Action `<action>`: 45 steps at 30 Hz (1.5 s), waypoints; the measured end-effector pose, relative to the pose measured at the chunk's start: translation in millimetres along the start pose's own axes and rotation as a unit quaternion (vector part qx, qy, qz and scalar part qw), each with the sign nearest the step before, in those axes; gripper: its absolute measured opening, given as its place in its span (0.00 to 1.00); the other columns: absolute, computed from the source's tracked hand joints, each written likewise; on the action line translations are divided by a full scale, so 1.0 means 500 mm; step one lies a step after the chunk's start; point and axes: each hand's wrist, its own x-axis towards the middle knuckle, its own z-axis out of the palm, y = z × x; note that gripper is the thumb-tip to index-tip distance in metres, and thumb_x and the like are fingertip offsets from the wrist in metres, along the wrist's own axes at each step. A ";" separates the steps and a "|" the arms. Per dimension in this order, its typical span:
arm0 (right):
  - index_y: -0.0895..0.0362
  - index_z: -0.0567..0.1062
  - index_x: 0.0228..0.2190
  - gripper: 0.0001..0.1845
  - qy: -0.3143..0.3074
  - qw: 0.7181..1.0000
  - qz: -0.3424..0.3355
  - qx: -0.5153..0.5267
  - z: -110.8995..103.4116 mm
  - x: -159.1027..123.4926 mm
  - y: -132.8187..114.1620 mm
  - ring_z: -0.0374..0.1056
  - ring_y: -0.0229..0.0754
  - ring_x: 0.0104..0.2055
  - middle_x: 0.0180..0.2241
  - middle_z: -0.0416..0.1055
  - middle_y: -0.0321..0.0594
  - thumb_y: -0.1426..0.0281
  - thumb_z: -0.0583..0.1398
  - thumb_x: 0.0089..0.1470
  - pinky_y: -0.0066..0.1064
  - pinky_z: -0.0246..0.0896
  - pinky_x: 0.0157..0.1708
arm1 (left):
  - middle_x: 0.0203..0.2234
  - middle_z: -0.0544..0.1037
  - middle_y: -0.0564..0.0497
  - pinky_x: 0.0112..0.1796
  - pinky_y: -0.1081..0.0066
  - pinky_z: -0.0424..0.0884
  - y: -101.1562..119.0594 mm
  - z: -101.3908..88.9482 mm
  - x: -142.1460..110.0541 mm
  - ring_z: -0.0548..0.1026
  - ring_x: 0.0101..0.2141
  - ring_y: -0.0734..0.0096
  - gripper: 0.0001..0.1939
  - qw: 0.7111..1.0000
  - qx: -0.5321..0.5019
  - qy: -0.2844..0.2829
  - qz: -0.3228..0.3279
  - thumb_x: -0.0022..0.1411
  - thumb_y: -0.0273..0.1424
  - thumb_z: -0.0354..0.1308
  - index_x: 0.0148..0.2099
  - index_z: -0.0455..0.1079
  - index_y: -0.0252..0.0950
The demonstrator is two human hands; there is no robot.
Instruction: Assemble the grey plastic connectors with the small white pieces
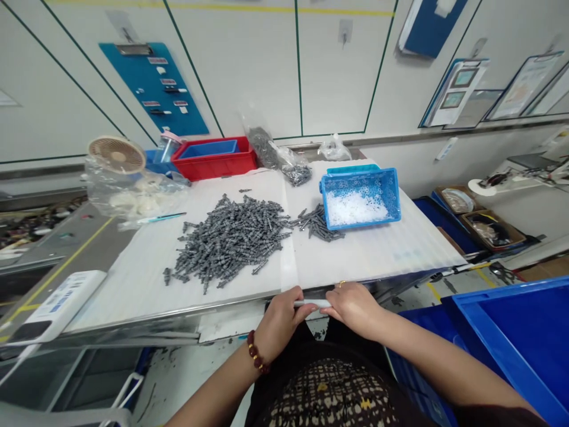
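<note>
Just off the table's front edge, my left hand and my right hand are closed on the two ends of a short light-grey rod. The rod lies roughly level between them, and its exact kind I cannot make out. Beyond my left hand a large heap of small dark-grey ribbed parts is spread on the white table cover. A smaller pile of similar grey parts lies to its right. Against that pile a blue bin, tilted toward me, holds many tiny white pieces.
At the back stand a red bin, a plastic bag of grey parts and a beige fan. A white power strip lies at the front left corner. Large blue crates stand at my right.
</note>
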 end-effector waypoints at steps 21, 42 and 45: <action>0.57 0.68 0.44 0.16 0.158 0.858 0.077 0.483 0.011 0.000 0.050 0.64 0.39 0.34 0.31 0.68 0.38 0.63 0.48 0.60 0.30 0.58 0.37 | 0.38 0.72 0.37 0.40 0.63 0.67 -0.017 -0.045 0.346 0.72 0.41 0.55 0.10 0.958 0.281 0.039 -0.046 0.60 0.28 0.53 0.41 0.71 0.28; 0.57 0.70 0.31 0.13 0.174 0.903 0.071 0.387 -0.043 0.009 0.078 0.57 0.36 0.26 0.23 0.62 0.33 0.67 0.48 0.59 0.26 0.49 0.28 | 0.24 0.74 0.52 0.25 0.74 0.68 0.005 -0.041 0.167 0.71 0.22 0.72 0.13 0.999 0.006 0.032 0.021 0.63 0.32 0.45 0.44 0.68 0.32; 0.56 0.67 0.27 0.12 0.160 0.919 0.072 0.353 -0.054 -0.002 0.068 0.56 0.35 0.24 0.21 0.61 0.32 0.68 0.49 0.58 0.25 0.46 0.26 | 0.19 0.69 0.56 0.20 0.76 0.65 0.026 -0.040 0.105 0.67 0.18 0.76 0.14 0.977 -0.210 0.024 0.008 0.61 0.37 0.48 0.41 0.67 0.33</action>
